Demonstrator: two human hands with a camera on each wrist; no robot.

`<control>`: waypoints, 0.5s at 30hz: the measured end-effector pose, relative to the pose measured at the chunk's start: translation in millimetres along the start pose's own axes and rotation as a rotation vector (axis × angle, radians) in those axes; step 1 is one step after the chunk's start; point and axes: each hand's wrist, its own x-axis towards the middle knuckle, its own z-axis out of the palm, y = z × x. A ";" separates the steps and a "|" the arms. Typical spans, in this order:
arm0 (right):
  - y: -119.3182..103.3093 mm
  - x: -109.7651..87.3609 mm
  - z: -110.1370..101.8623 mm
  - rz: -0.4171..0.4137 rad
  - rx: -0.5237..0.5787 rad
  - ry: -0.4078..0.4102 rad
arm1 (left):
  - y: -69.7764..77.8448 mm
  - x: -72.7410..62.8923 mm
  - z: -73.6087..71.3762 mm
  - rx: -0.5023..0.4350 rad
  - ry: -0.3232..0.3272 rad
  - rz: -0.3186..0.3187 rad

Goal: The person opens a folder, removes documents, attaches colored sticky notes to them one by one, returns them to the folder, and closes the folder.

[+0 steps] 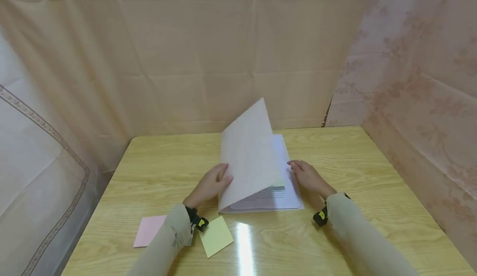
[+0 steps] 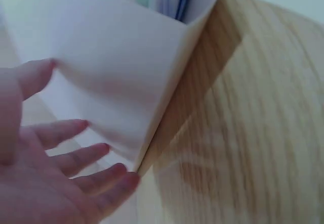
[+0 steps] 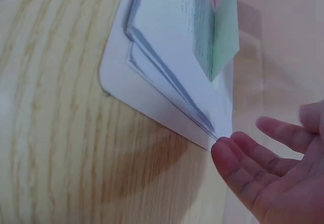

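A white folder point(image 1: 246, 156) stands on the table with its front cover half raised. Printed papers point(image 1: 294, 197) lie inside it in a stack. A pale green note point(image 3: 223, 42) sticks up from the top sheet, with a bit of pink beside it in the right wrist view. Spread fingers of my left hand point(image 1: 209, 186) touch the cover near the folder's left fold; in the left wrist view they are nearly straight. My right hand point(image 1: 310, 179) is at the right edge of the papers, its fingertips touching that edge and its fingers loosely extended.
On the wooden table point(image 1: 335, 156), a pink note pad point(image 1: 148, 231) lies partly under the left sleeve. A yellow note pad point(image 1: 217, 237) is near the left wrist, with a greyish pad corner beside it. A beige curtain point(image 1: 193, 52) hangs behind the table.
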 end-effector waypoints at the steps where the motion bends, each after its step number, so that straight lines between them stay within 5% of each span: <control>1: -0.4 -0.3 -1.0 -0.002 0.026 0.005 | -0.5 0.6 1.0 0.042 -0.016 -0.009; 8: -4.7 -0.4 -3.5 0.018 0.141 0.039 | 1.8 2.3 7.0 0.231 -0.094 -0.015; 15: -3.2 2.1 1.7 -0.025 -0.081 0.007 | 13.4 2.8 10.5 0.270 -0.129 -0.044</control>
